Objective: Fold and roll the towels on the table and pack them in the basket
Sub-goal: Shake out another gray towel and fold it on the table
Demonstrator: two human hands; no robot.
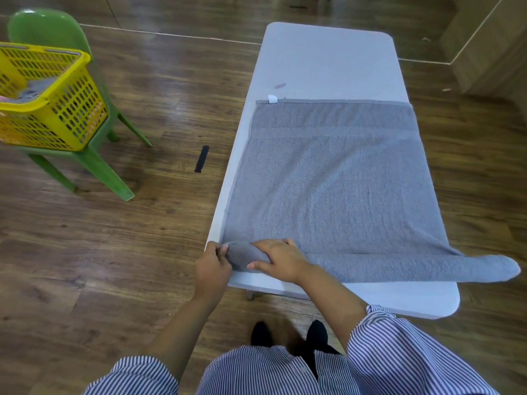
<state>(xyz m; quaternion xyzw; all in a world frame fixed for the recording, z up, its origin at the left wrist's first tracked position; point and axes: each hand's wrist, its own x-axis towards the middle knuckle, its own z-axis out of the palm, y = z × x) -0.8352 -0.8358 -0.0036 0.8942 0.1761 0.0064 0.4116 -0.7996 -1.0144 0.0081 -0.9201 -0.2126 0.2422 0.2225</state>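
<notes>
Both hands work the towel [328,181] roll at the table [328,61] near-left corner: left hand [212,266] pinches its end, right hand [278,259] curls over it. Soft, limp, light terry likely slackens unless held along the roll.

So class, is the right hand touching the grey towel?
Touching. The head view shows the right hand resting on the rolled near edge of the grey towel.

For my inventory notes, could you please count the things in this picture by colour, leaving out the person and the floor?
Grey: 2, the towel on the table, and cloth in the basket
Yellow: 1, the basket
Green: 1, the chair
White: 1, the table
Black: 1, a strip on the floor
Total: 6
</notes>
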